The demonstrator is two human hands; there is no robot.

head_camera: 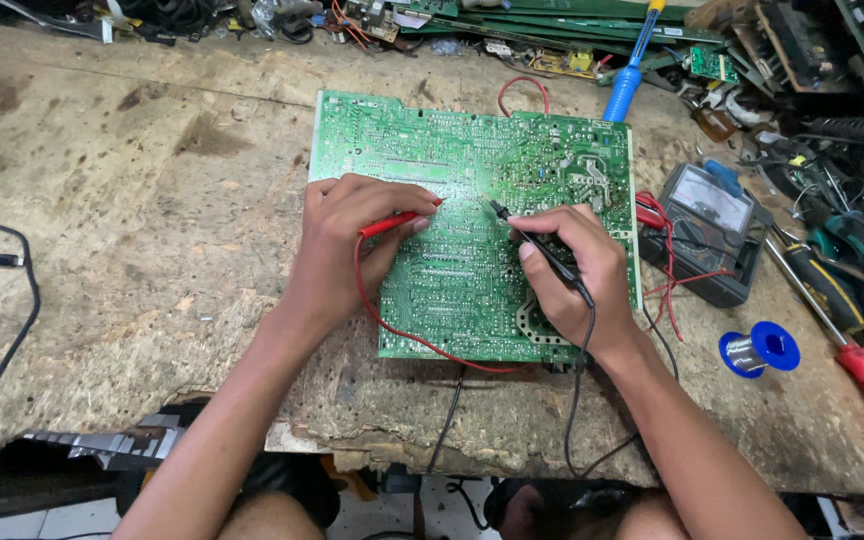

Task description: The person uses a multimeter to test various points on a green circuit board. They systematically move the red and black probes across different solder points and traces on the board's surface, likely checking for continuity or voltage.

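1. The green circuit board [472, 220] lies flat mid-surface [132, 230], under both hands.
2. The left hand [347, 240] pinches a red probe [397, 222] on the board.
3. The right hand [572, 275] grips a black probe [537, 245], tip touching the board.

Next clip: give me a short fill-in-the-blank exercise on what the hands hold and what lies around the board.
1. The left hand holds the ____ probe.
2. Both probe tips touch the green ____ board.
3. The meter lies to the board's ____.
4. The solder spool has ____ flanges.

Missing words: red; circuit; right; blue
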